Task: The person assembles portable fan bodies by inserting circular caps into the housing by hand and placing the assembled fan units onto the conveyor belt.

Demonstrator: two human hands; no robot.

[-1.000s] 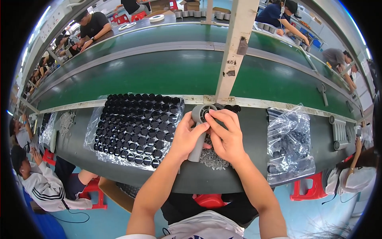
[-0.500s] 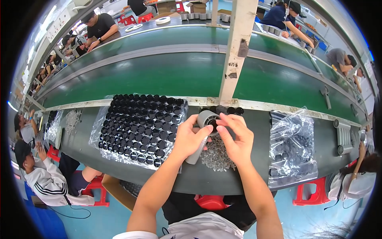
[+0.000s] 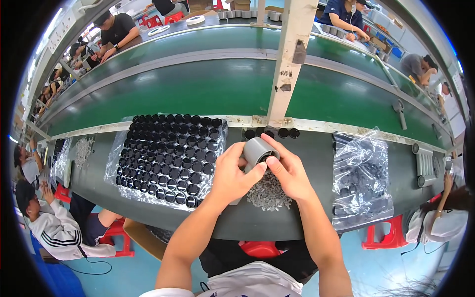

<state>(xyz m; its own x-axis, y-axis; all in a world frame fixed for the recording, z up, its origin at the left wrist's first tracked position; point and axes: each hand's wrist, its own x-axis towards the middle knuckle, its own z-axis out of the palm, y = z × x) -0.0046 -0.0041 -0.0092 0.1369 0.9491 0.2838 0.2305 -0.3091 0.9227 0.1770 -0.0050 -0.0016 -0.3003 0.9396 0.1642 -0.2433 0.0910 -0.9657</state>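
A grey plastic housing (image 3: 257, 150), a wide tube with a handle like a hair dryer's, is held up over the dark work surface. My left hand (image 3: 231, 173) is closed around its left side, thumb at the lower rim. From the right, my right hand (image 3: 291, 174) grips it too, its thumb pressed at the open end, where something black shows inside. Most of the handle is hidden behind my left hand. Under my hands lies a heap of small grey pieces (image 3: 269, 194). Just beyond are several round black caps (image 3: 283, 132).
Rows of black caps (image 3: 166, 159) cover a plastic sheet at left. A clear bag of dark parts (image 3: 361, 173) lies at right, near more grey housings (image 3: 424, 166). A white post (image 3: 284, 74) rises before the green conveyor belt (image 3: 173, 94). Other people sit on both sides.
The housing has turned, so its outer wall shows more and its handle less. My right hand has gone from fingers at the opening to wrapping its side. The view has shifted slightly.
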